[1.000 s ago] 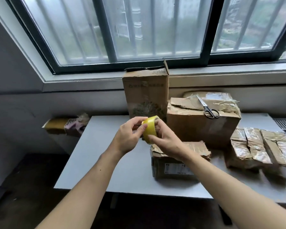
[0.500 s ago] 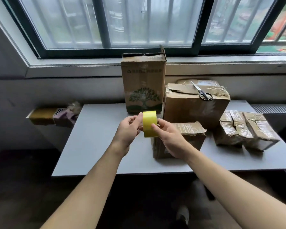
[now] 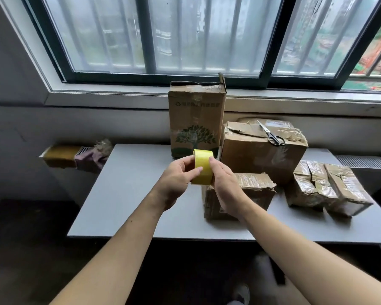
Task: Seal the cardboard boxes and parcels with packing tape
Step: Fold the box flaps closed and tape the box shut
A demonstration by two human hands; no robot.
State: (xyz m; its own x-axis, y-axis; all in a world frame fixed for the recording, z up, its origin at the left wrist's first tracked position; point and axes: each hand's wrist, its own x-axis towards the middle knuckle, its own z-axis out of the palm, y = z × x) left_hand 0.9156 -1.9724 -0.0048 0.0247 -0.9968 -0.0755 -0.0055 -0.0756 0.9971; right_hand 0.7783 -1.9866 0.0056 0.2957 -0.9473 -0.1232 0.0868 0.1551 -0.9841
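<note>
Both hands hold a yellow roll of packing tape (image 3: 202, 166) in the air above the grey table (image 3: 128, 194). My left hand (image 3: 176, 179) grips the roll from the left, its thumb lying across the tape's face. My right hand (image 3: 223, 186) grips it from the right. Behind my right hand lies a small taped cardboard box (image 3: 254, 190). A tall box with a tree print (image 3: 196, 119) stands at the back. Next to it sits a large box with torn flaps (image 3: 260, 155). Two tape-wrapped parcels (image 3: 326, 186) lie at the right.
Scissors (image 3: 272, 136) lie on top of the large box. A window sill (image 3: 141, 95) runs behind the table. At the left, beyond the table edge, a yellowish box and a cloth bundle (image 3: 75, 157) sit on a low ledge. A radiator grille (image 3: 365, 161) is at the right.
The roll has turned so its flat yellow face points toward me, and my left thumb has slid onto that face. The view has tilted down and pulled back from the table.
</note>
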